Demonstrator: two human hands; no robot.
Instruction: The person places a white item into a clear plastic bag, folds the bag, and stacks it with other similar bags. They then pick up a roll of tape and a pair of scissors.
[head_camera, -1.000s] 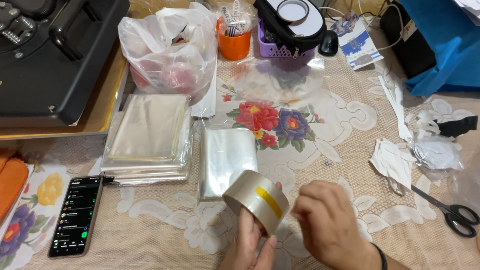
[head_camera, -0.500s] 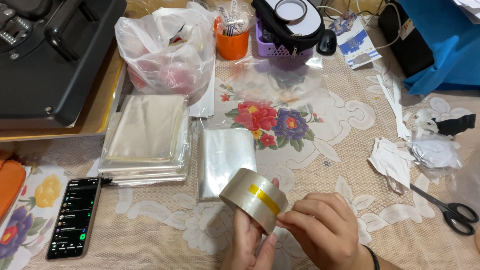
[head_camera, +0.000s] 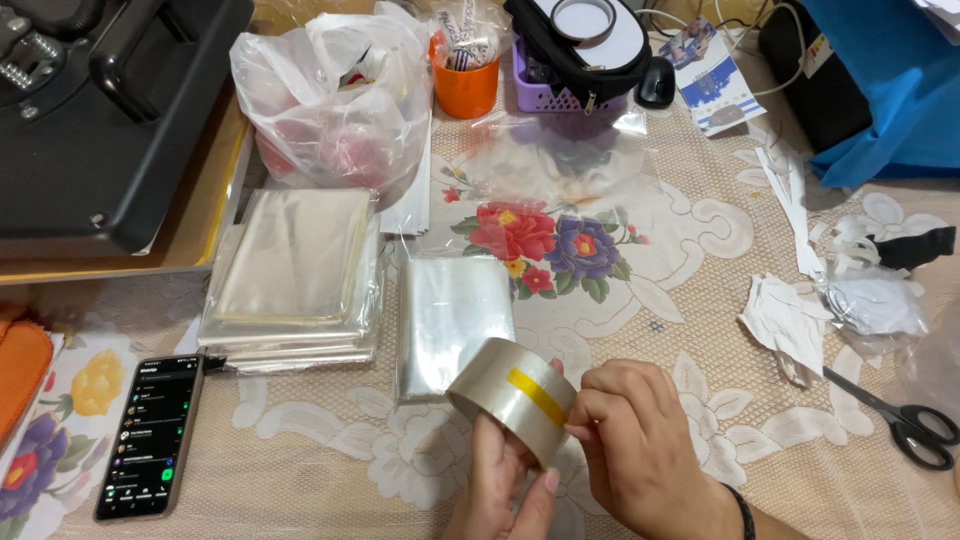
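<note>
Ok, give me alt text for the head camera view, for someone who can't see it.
A left hand holds a roll of clear tape while the right hand picks at its edge, above a lace-covered table. Around lie stacks of clear plastic bags, a phone and scissors.

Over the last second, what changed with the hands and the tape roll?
The right hand moved left from just beside the tape roll and now pinches at its outer face near the yellow strip. The left hand kept holding the roll from below. Phone, scissors and clear bag stacks stayed put.
</note>
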